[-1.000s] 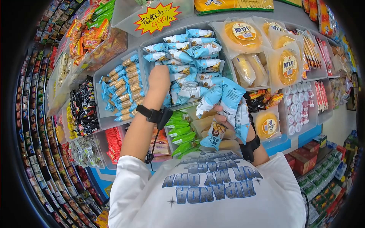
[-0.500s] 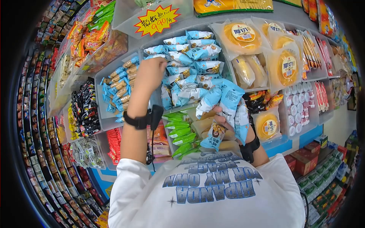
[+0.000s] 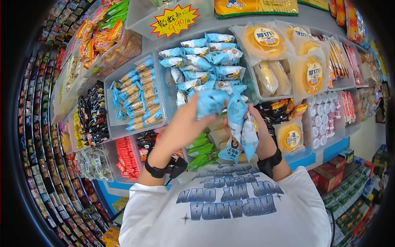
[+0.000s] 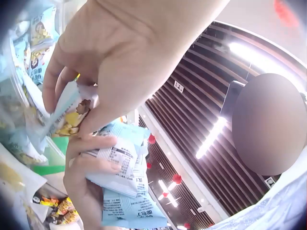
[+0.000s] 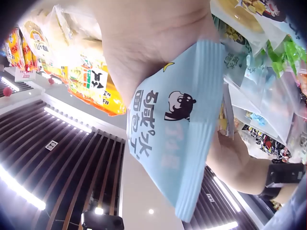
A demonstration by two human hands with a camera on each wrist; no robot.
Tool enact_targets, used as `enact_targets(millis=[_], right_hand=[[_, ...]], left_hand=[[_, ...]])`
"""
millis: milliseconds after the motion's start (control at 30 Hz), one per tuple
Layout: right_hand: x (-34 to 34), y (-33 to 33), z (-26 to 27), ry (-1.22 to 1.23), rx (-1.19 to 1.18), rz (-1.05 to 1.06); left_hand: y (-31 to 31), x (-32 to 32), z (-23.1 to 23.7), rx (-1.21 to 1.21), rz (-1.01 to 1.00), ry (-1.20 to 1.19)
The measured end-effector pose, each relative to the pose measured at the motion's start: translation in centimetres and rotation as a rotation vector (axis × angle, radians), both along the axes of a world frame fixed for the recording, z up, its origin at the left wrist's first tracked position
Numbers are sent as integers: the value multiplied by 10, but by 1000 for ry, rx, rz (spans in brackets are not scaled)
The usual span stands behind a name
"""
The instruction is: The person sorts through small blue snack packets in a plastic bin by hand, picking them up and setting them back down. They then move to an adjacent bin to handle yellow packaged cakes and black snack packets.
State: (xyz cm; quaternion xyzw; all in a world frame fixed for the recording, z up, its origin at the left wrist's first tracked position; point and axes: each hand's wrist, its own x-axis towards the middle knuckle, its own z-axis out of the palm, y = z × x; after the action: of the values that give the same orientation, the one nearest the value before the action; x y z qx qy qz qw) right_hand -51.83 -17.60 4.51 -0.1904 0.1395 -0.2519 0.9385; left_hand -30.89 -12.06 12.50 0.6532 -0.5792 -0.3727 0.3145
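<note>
In the head view my left hand holds a blue-and-white snack packet, slightly blurred, in front of my chest. The left wrist view shows thumb and fingers pinching that packet. Close beside it, my right hand grips several like packets in a bunch; the left wrist view has its fingers curled over their printed backs. One held packet fills the middle of the right wrist view, hiding most of the fingers. Beyond both hands, a clear bin contains rows of matching packets.
Left of that bin is another with brown-and-blue wrapped sticks. Round bagged cakes lie to the right, green packets nearer my chest. A yellow price sign is on a bin at the back.
My left hand has come from the bin's left side, back and right toward my right hand, now with a packet in its fingers. The right hand's bunch has shifted slightly left.
</note>
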Motion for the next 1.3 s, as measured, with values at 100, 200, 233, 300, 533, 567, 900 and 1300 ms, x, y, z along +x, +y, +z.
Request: enact_targets(millis=[100,200,233,300,533,567,900,1300], right_hand=[[5,-9,12,-63,69,-191],[3,-17,5,-122,69,-256],[3,-18,3,-182,45,-216],[4,-16,6,-118,44,-213],[-3,-13,7,-32,65,-218],[-4,-12,6,-59,78,-198],[-2,-11,2,-34,59,-210],[-2,-10,-3,-93,97,-199]], left_hand=[[-9,34,3,-27,262,-156],[-35,74,-13,-403,208,-618],[-45,85,-17,-326,92,-755],[-65,93,-31,-249,-27,-890],[-114,89,-81,84,-45,-1269],[-116,88,-84,89,-25,-1266],[-103,95,-83,221,-265,-1162],[-89,86,-26,11,-51,-821]])
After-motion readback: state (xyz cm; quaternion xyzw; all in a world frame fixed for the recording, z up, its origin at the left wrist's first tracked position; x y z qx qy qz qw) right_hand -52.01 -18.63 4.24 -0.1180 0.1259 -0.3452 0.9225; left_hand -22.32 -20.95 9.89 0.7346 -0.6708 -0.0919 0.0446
